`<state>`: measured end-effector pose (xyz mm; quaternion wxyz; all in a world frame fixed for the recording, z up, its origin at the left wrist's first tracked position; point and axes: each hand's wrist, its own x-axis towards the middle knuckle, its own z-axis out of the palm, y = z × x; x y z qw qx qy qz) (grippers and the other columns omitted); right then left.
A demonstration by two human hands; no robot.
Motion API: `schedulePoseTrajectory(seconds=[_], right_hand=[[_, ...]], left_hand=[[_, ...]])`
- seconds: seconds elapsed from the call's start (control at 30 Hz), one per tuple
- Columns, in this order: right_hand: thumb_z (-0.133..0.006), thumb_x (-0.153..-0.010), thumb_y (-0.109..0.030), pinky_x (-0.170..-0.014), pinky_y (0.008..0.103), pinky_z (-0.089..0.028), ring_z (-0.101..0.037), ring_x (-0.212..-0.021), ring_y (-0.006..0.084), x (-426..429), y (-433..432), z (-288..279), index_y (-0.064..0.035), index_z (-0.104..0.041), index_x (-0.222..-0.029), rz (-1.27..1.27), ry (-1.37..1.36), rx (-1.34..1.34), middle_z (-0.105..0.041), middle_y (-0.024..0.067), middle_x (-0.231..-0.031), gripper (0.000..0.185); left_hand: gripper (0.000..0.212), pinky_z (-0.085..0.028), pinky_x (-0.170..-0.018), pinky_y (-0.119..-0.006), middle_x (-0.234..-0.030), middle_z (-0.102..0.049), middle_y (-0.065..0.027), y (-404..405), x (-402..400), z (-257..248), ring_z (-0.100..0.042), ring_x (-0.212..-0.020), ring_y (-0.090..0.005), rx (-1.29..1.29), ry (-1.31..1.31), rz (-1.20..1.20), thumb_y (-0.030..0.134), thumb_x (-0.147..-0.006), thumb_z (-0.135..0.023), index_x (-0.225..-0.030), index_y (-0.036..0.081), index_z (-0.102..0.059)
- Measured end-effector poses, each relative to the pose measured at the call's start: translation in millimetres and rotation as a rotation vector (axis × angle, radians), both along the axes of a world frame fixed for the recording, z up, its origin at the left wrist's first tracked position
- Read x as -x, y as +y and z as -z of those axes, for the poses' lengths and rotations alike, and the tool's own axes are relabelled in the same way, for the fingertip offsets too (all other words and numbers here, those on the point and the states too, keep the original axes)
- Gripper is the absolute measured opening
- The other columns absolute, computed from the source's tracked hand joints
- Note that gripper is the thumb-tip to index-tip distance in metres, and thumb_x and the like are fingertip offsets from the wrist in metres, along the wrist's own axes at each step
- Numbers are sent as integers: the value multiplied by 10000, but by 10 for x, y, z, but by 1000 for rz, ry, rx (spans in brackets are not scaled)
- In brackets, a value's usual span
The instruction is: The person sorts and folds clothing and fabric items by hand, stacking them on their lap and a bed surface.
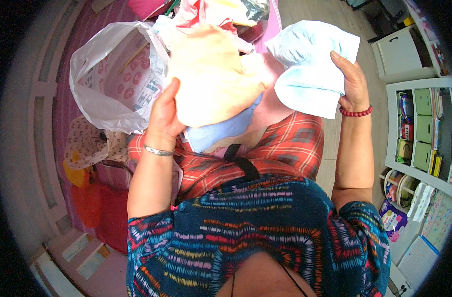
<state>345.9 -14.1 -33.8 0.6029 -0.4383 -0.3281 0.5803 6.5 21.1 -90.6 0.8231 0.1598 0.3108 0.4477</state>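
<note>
In my right hand (354, 81) is a light blue cloth (311, 74), pinched at its right edge with the thumb on top. It looks like a folded garment or a soft cap; bright light hides the detail. My left hand (166, 109) grips the left edge of a peach cloth (214, 74), fingers hidden beneath. Under the peach cloth, a blue cloth (222, 130) and a pink cloth (272, 98) show above my lap. Just left of my left hand, a white plastic bag (90, 105) stands with its mouth wide, printed inside with pink marks and lettering.
More clothes (207, 13) are heaped beyond my lap on a pink-covered bed. A patterned bag (88, 141) and a red cloth (112, 215) lie to the left. On the right, a white shelf unit (400, 126) with green drawers stands by the wooden floor (328, 148).
</note>
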Motion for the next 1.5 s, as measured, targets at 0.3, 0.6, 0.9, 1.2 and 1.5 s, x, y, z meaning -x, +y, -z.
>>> schedulePoseTrajectory(seconds=[0.3,0.6,0.9,1.2,1.5], right_hand=[[-549,-823,-159,-736,298,-509,-612,-834,191,127,102,-206,47,-509,-1073,-165,-15,-18,-605,108,-947,327],[-540,-834,-212,-778,274,-454,-562,-887,150,1122,297,433,21,-536,-1082,-323,-149,62,-593,86,-999,340],[-646,-656,-40,-879,290,-395,-488,-1010,165,1171,273,515,-1,-402,-1222,-426,-768,-158,-524,83,-1104,617],[-712,-597,-142,-913,368,-376,-485,-1040,333,1185,231,401,-44,-407,-1223,85,-1332,-596,-515,186,-1108,702],[-645,-615,-103,-654,385,-454,-562,-762,291,1343,3,365,-127,-539,-937,-363,-1325,-556,-547,74,-800,340]], left_hand=[[431,-448,-884,-396,-1164,-494,-178,-47,-24,207,-530,-1032,-288,-2,111,49,23,-820,-485,-1227,-32,-356],[279,-492,-809,-382,-1013,-577,-175,-56,30,341,-586,-916,-256,55,-33,57,42,-818,-469,-1071,-71,-497],[348,-475,-836,-375,-1093,-546,-173,-77,15,372,-565,-966,-268,103,3,-4,84,-836,-453,-1146,-73,-444],[366,-454,-862,-400,-1125,-523,-183,-92,-37,260,-546,-1003,-282,57,47,6,59,-829,-405,-1173,-67,-408],[352,-455,-860,-384,-1116,-531,-171,-101,-165,81,-549,-998,-268,78,-18,-19,116,-864,-440,-1175,-46,-416]])
